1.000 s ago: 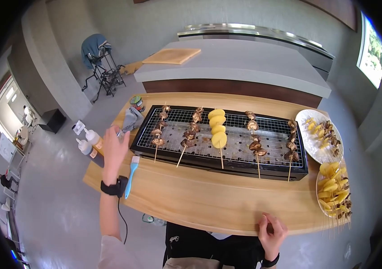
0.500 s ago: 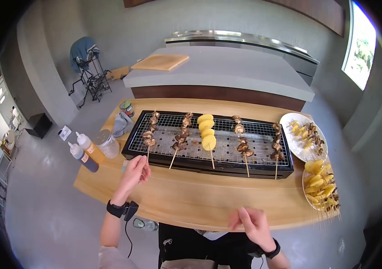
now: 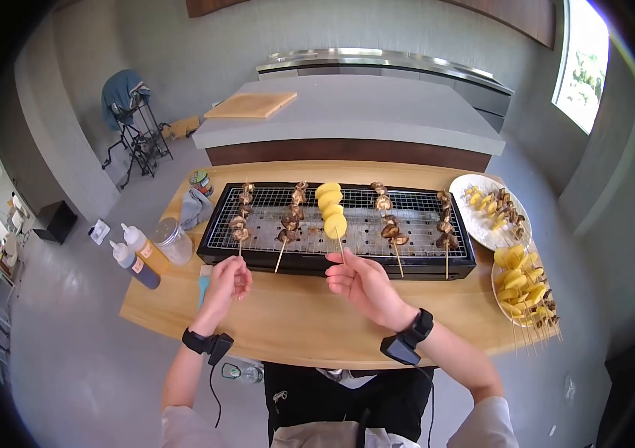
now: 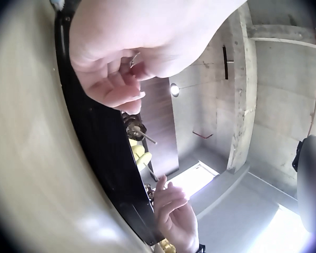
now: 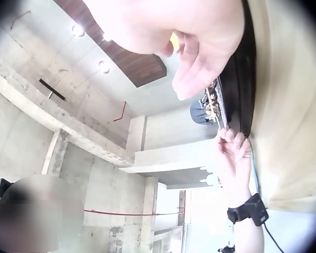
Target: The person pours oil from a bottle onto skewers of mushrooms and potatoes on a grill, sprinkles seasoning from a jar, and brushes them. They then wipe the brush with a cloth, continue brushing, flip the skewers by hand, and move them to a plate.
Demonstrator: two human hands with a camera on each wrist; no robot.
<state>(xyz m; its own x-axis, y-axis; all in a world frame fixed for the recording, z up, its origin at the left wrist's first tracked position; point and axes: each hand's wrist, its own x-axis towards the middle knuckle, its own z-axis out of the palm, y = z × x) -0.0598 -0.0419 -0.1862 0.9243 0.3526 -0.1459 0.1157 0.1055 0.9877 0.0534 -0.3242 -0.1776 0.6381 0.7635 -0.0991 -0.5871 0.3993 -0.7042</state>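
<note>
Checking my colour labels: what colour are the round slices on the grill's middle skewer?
Yellow; the round slices show best in the head view.

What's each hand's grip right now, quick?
Left hand: holding the leftmost mushroom skewer by its stick.
Right hand: at the potato skewer's stick; grip cannot be told.

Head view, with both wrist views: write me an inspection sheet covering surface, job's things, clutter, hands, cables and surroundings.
Surface: wooden table, black grill on it.
Job's things: four mushroom skewers and one yellow-slice skewer on the grill; more skewers on two plates, right.
Clutter: squeeze bottles, clear jar, gray cloth and blue brush, left.
Hands: left hand pinches the leftmost mushroom skewer by its stick; right hand at the yellow-slice skewer's stick, grip unclear.
Cables: a black cable hangs from each wristband.
Surroundings: gray counter with cutting board beyond; window, right.
</note>
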